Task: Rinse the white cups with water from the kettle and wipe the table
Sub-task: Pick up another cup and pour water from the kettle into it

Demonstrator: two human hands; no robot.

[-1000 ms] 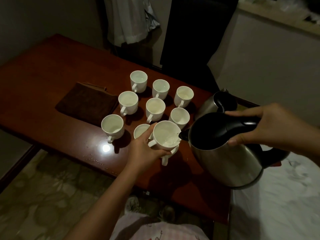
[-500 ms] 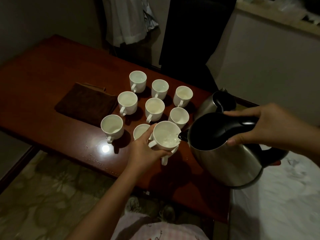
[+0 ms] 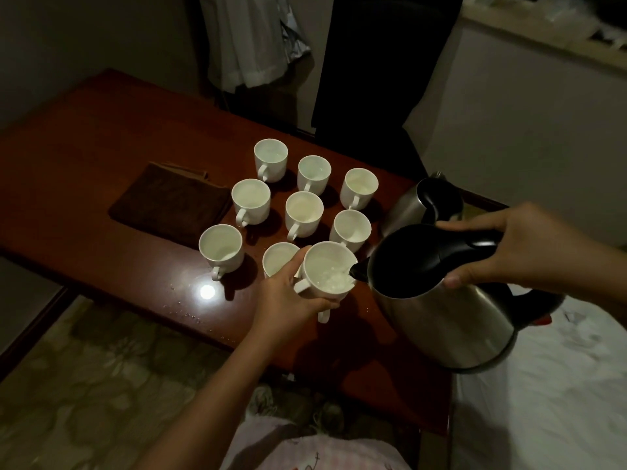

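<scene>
My left hand [image 3: 288, 300] grips a white cup [image 3: 327, 271] lifted just above the red-brown table [image 3: 84, 137], over another cup whose handle shows below it [image 3: 324, 315]. My right hand [image 3: 515, 245] holds a steel kettle with a black lid [image 3: 441, 300], tilted so its spout touches the held cup's rim; water is bubbling inside the cup. Several more white cups [image 3: 303, 212] stand in rows on the table behind. A folded brown cloth [image 3: 169, 201] lies left of the cups.
A second steel kettle [image 3: 420, 201] stands behind the tilted one at the table's right edge. Water drops and a light glare [image 3: 207, 292] mark the near table edge. White bedding [image 3: 543, 401] lies right; dark clothing hangs beyond the table.
The kettle stays tilted and keeps pouring; the water in the held cup has risen a little. Both hands hold nearly the same place.
</scene>
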